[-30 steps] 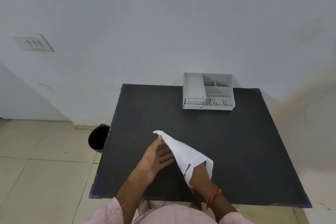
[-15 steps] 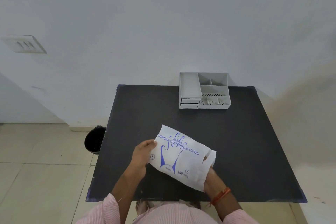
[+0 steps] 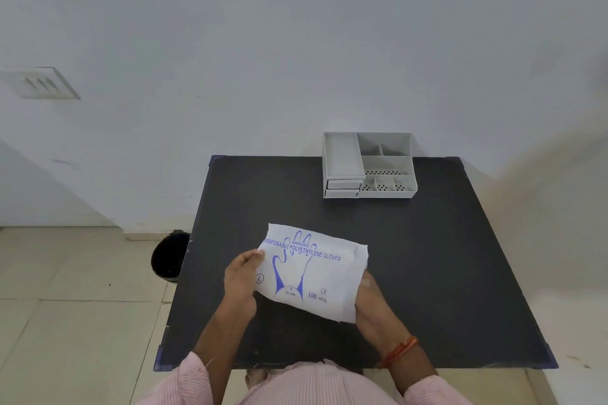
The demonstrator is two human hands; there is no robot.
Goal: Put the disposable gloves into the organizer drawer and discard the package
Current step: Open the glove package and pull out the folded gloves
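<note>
Two hands gripping glove package (image 3: 312, 273), left hand (image 3: 241, 283), right hand (image 3: 371, 301), now flatter, printed face up.

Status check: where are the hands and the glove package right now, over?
Both hands, left hand and right hand, gripping glove package above table. Organizer drawers shut. Nothing in between.

Black square counter (image 3: 460, 273), matte top, blue caps on its corners; back edge against a plain white wall (image 3: 296, 26). Vented white wall plate (image 3: 41, 84) on the wall, far left. Floor (image 3: 65, 306) of pale beige tiles with thin dark joints. Small black bin (image 3: 169, 256) stands on the floor just beside the counter's left edge, near the wall.
</note>
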